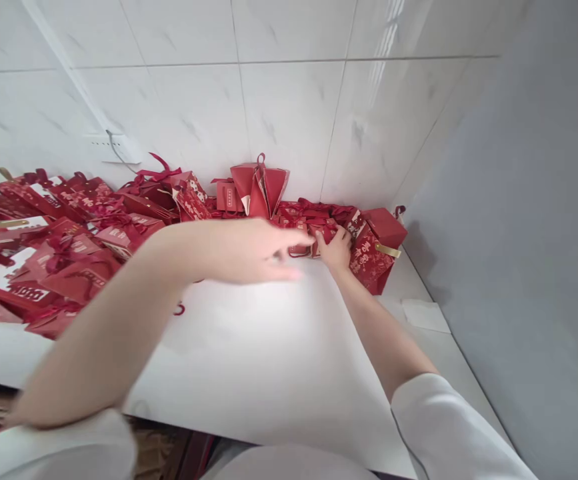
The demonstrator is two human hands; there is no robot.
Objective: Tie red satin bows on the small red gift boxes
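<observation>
White-sleeved left arm (113, 320), hand (253, 252) seemingly open

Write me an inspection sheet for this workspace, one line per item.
Surface: white table, bare in front of the boxes.
Things: small red boxes at the right hand; larger red box beside it.
Clutter: overlapping red pile at left; flat white piece at right.
Hands: left hand blurred, fingers apart; right touching boxes, grip unclear.
Cables: grey cable at wall outlet.
Surroundings: tiled wall behind.
</observation>
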